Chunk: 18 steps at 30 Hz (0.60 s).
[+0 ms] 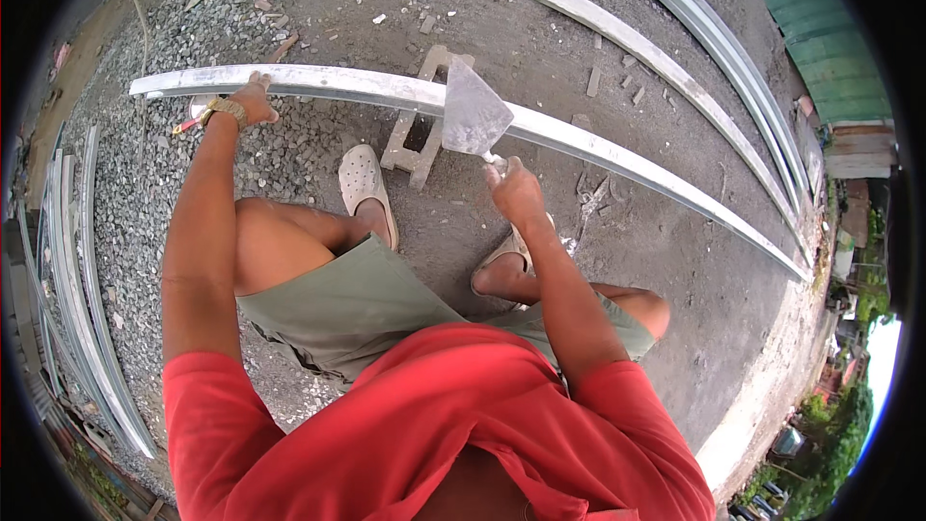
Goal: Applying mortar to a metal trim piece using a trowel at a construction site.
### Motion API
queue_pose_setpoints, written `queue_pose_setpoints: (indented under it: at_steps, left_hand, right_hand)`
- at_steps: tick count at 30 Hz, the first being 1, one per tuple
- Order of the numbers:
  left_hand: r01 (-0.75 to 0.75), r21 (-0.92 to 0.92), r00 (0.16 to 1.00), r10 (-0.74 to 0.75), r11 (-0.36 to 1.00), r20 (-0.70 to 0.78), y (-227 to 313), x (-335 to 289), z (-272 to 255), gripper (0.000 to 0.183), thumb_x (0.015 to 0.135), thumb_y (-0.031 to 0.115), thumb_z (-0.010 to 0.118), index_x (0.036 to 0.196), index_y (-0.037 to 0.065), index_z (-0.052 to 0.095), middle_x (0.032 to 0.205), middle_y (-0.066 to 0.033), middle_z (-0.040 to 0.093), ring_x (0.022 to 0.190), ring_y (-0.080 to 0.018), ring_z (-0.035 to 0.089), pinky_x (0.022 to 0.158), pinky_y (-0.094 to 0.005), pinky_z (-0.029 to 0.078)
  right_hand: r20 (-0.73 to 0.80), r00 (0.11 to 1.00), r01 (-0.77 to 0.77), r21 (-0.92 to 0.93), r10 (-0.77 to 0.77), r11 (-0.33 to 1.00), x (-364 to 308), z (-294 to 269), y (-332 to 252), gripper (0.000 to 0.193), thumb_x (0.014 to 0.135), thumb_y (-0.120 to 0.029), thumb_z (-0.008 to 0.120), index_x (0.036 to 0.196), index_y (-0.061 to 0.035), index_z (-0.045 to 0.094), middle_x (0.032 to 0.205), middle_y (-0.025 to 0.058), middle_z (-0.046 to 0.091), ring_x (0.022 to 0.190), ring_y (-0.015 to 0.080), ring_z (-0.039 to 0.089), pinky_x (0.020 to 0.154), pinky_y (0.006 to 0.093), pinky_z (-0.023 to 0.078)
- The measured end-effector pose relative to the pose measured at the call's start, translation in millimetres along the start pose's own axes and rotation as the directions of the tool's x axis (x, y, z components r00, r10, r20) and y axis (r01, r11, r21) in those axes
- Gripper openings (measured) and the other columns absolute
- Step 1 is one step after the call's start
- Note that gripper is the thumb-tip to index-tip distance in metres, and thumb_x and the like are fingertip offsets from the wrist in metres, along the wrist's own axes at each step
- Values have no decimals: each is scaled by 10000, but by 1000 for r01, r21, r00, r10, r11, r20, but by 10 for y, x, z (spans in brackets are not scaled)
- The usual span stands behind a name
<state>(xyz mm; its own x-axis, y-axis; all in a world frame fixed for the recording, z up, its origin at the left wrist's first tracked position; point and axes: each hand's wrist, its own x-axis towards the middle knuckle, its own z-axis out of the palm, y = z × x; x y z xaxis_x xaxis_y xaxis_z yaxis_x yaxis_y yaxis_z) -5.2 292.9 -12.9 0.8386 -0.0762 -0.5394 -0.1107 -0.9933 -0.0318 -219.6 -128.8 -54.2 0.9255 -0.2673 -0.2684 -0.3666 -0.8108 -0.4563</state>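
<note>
Person squats on rough concrete ground (617,68), red shirt and green shorts in the lower half of the frame.

Left hand (253,101), upper left: pressed down on a long pale moulding strip (386,90) near its left end, fingers curled over the far edge, steadying it. A watch sits on that wrist.

Right hand (514,188), centre: closed around the handle of a wide putty knife (473,114). Blade points up the frame and lies against the strip at mid-length, over a grey concrete block (415,125) that seems to prop the strip off the ground.

Strip runs from upper left, arcing to the right edge. Its surface looks patchy grey-white; I cannot tell which parts have been scraped or coated.

Progress, as a judgement: blade is near the middle, so roughly half the length on either side may remain. Two more strips (617,29) lie untouched in the upper right; a bundle of strips (77,309) lies at the left edge beside gravel (145,48).
</note>
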Motion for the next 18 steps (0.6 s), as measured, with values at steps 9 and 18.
queue_pose_setpoints:
  at_steps: [9, 18]
  left_hand:
    - [-69, -128, 997, 66, 989, -28, -19, -190, -123, 896, 708, 243, 688, 1438, -11, 235, 1518, -231, 134, 1390, -314, 233, 1123, -319, 237]
    - [-61, -124, 998, 60, 990, -15, -38, -67, -71, 877, 731, 274, 703, 1427, -19, 257, 1519, -220, 143, 1387, -319, 237, 1123, -320, 229]
  right_hand:
    - [-295, 943, -164, -14, 152, 986, -224, -490, 2401, 423, 896, -330, 562, 975, 85, 543, 707, 234, 617, 559, 316, 633, 522, 404, 496]
    - [-130, 991, -21, 80, 31, 997, -52, 224, 393, 421, 867, -350, 587, 964, 56, 531, 848, 324, 610, 858, 491, 588, 757, 513, 482]
